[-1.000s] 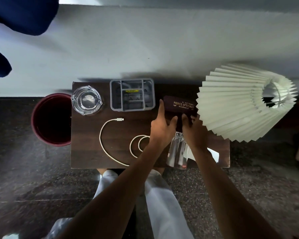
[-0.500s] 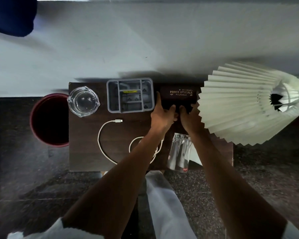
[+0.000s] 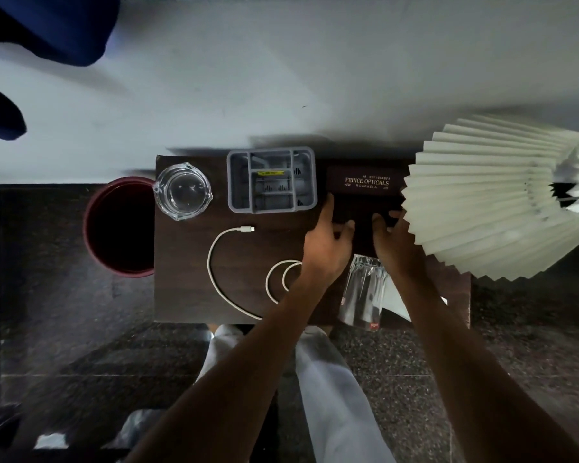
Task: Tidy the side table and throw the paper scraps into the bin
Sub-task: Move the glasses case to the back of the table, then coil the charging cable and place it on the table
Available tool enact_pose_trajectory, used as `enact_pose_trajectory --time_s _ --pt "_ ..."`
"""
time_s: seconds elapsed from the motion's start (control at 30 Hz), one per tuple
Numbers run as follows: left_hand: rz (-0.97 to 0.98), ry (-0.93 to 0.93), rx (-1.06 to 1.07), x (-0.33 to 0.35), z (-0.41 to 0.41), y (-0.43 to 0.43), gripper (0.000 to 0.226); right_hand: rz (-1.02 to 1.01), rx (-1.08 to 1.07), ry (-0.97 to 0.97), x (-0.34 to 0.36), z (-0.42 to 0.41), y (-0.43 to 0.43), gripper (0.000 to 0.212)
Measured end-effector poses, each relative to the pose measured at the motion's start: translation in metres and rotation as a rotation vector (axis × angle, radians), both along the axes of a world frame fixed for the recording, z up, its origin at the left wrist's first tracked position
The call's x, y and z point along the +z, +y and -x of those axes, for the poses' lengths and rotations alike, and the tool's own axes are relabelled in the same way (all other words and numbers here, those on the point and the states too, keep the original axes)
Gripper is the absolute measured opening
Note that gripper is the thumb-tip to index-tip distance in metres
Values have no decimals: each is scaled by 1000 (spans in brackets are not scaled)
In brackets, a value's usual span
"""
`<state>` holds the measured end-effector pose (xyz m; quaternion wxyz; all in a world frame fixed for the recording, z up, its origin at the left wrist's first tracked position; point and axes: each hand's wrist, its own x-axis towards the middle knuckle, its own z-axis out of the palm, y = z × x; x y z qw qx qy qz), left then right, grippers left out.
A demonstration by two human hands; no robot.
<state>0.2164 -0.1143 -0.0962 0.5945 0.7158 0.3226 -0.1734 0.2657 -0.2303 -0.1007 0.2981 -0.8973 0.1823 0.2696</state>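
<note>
A dark brown glasses case [image 3: 365,187] with gold lettering lies at the back of the dark wooden side table [image 3: 188,262], next to the wall. My left hand [image 3: 328,243] grips its left front corner and my right hand [image 3: 395,243] grips its front right edge. A white sheet of paper [image 3: 398,300] lies under my right forearm near the front edge. The red bin [image 3: 117,225] stands on the floor against the table's left side.
A grey compartment organiser [image 3: 271,180] and a glass ashtray [image 3: 183,192] stand along the back. A white cable [image 3: 228,269] loops over the middle. A clear glass tumbler [image 3: 363,292] stands between my forearms. A pleated lampshade [image 3: 495,208] overhangs the right end.
Both hands have pushed the glasses case from a slanted spot near the middle back to the wall, where it lies straight beside the organiser.
</note>
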Motion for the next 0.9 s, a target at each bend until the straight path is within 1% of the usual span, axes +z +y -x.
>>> enact_pose_trajectory --time_s 0.07,0.13,0.2,0.27,0.33,0.37,0.43,0.47,0.5,0.53,0.6,0.67,0.73,0.8,0.83,0.9 --pt "-111 -70 -78 11 22 3 48 19 79 -163 6 14 -1 51" --pt "-275 -145 -149 19 47 12 28 37 191 -233 13 28 -1 56" --pt "-470 -168 -127 20 74 33 15 46 250 -284 20 41 -1 57" --pt "-627 -103 -2 17 96 64 17 27 276 -349 28 54 -1 53" --pt "-740 37 104 8 110 97 27 12 304 -398 35 66 -2 48" --pt "-769 111 122 2 116 113 33 4 313 -416 38 72 -3 45" --pt "-774 266 121 -7 125 139 43 -25 332 -441 45 85 -4 42" --pt "-778 322 91 -11 123 148 45 -40 335 -436 48 90 -6 40" --pt "-788 335 47 -15 121 155 44 -51 340 -428 50 94 -8 40" --pt "-797 310 -4 -19 120 160 38 -55 348 -419 53 100 -10 39" --pt "-793 244 -91 -23 117 165 19 -55 371 -414 58 111 -13 39" --pt "-768 227 -112 -24 114 164 8 -53 393 -415 65 118 -18 38" --pt "-706 191 -28 -16 117 161 8 -68 404 -417 75 123 -21 36" --pt "-593 78 66 4 122 155 8 -82 417 -446 89 125 -20 33" --pt "-585 5 60 19 127 152 7 -94 422 -461 99 126 -18 32" --pt "-667 -152 -30 58 138 146 2 -150 424 -490 122 127 -9 32"
